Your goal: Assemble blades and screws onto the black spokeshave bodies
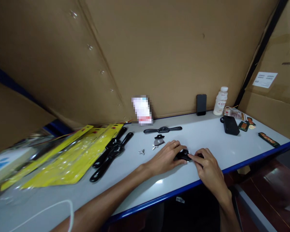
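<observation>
Both hands are on a black spokeshave (183,154) low over the front part of the table. My left hand (168,156) grips its left end, thumb in front and fingers behind. My right hand (206,162) holds the right end, with fingertips close to the middle. The handles are mostly hidden by my fingers. Left of my left hand lie a black cap piece (159,136), a flat metal blade (159,142) and a small wing screw (155,147). Another wing screw (141,152) sits farther left. Behind these rests a second spokeshave body (163,129).
Two black spokeshaves (116,149) lie beside yellow-backed plastic packages (79,158) on the left. Along the back stand a phone (201,104) and a white bottle (220,101). A black case (231,125) lies at right. Cardboard (174,58) walls the table; its blue edge (157,199) runs in front.
</observation>
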The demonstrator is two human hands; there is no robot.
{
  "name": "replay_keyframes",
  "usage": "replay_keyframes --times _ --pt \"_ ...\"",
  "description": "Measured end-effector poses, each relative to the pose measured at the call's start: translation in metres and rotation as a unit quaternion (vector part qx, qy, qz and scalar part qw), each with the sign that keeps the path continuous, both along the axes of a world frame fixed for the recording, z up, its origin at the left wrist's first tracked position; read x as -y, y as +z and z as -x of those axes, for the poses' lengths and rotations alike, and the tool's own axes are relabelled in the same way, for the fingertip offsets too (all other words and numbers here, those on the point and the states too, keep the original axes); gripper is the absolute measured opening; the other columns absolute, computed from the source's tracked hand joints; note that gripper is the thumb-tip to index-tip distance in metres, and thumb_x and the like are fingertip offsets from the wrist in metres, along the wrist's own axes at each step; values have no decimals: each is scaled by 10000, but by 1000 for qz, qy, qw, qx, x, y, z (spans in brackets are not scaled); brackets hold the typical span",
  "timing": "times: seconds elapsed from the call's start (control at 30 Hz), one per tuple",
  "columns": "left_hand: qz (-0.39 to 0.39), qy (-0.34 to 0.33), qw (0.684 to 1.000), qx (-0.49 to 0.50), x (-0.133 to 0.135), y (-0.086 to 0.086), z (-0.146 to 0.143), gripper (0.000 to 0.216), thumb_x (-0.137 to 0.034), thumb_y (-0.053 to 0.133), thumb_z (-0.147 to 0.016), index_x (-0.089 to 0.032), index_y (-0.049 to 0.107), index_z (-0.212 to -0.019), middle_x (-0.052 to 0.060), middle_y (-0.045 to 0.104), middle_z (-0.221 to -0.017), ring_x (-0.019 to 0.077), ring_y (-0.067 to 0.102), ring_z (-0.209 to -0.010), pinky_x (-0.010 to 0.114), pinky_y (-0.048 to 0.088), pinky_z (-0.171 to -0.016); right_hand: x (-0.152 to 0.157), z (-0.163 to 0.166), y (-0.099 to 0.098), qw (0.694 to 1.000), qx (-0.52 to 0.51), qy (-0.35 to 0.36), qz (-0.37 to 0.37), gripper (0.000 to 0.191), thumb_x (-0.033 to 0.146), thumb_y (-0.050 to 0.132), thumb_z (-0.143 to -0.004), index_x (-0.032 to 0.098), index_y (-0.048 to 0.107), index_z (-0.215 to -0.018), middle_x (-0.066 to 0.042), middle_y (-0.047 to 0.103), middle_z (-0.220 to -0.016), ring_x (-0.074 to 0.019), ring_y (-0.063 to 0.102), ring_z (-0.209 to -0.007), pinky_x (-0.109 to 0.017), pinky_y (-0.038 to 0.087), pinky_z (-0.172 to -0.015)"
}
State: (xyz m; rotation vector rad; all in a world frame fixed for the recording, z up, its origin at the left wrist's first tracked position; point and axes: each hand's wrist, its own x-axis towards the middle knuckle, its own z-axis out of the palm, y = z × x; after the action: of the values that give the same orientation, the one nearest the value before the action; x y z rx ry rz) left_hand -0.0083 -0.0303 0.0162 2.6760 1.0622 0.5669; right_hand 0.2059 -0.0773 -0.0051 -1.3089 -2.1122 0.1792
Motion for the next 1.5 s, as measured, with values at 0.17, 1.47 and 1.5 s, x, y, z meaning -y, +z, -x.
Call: replay_keyframes --times 0.17,1.47,1.5 --pt "-76 57 995 10 -19 23 30 223 -291 499 -1009 -191 640 -1150 99 628 -1082 242 579 -1031 401 466 -922 -1 0 -2 1000 -12 0 4 419 64 505 -944 305 720 -1210 -62 611 -979 -220 557 -944 -401 531 -850" --pt "66 101 990 69 -3 29 18 118 -152 504 -859 -182 597 -793 1 621 -734 136 554 -658 262 420 -641 2 4 3 1000 -2 -17 5 418 46 517 -927 313 747 -1151 -54 625 -941 -215 565 -921 -383 537 -839" --pt "70 86 991 75 -1 28 11 121 -138 507 -858 -182 603 -801 2 628 -749 136 558 -666 262 423 -639 2 4 3 1000 -2 -16 7 424 44 517 -925 317 745 -1157 -54 625 -940 -216 566 -927 -386 537 -845"
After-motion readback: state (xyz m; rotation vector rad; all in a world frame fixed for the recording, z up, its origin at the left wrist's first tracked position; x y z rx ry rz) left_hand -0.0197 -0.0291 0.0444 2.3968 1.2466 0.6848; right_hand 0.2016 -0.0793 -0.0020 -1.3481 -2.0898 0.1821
